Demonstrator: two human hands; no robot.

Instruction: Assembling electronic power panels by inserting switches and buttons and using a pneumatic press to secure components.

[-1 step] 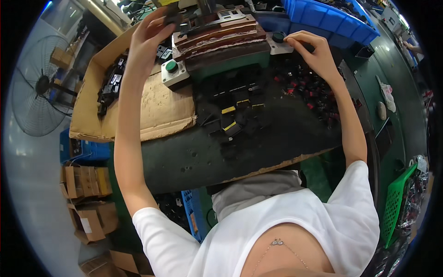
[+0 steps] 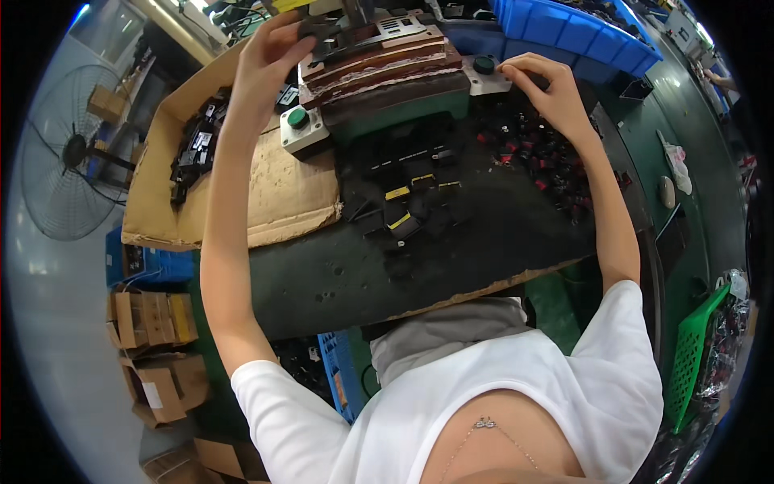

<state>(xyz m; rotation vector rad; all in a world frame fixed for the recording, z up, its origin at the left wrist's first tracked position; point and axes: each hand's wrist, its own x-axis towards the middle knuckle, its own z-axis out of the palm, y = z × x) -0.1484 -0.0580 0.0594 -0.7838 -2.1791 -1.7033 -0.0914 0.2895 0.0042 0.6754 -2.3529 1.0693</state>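
At the far left of the bench press (image 2: 399, 77), my left hand (image 2: 270, 60) pinches a small black plastic part (image 2: 317, 34) against the edge of the metal fixture (image 2: 399, 28). The part's outline is blurred and half hidden by the fingers. My right hand (image 2: 548, 85) is closed, thumb and forefinger together beside the right button box (image 2: 488, 83). Anything between those fingertips is too small to make out. The dark green button (image 2: 484, 64) there lies just left of the fingertips. Another green button (image 2: 297, 118) tops the left box, below my left hand.
Black parts with yellow strips (image 2: 399, 194) lie mid-bench. To their right spreads a heap of small red and black pieces (image 2: 556, 165). An open cardboard box (image 2: 282, 202) with black parts stands left, a blue bin (image 2: 580, 32) at the back right, a fan (image 2: 74, 151) far left.
My left hand has shifted slightly right, toward the fixture, with the black part. My right hand stays beside the button box.
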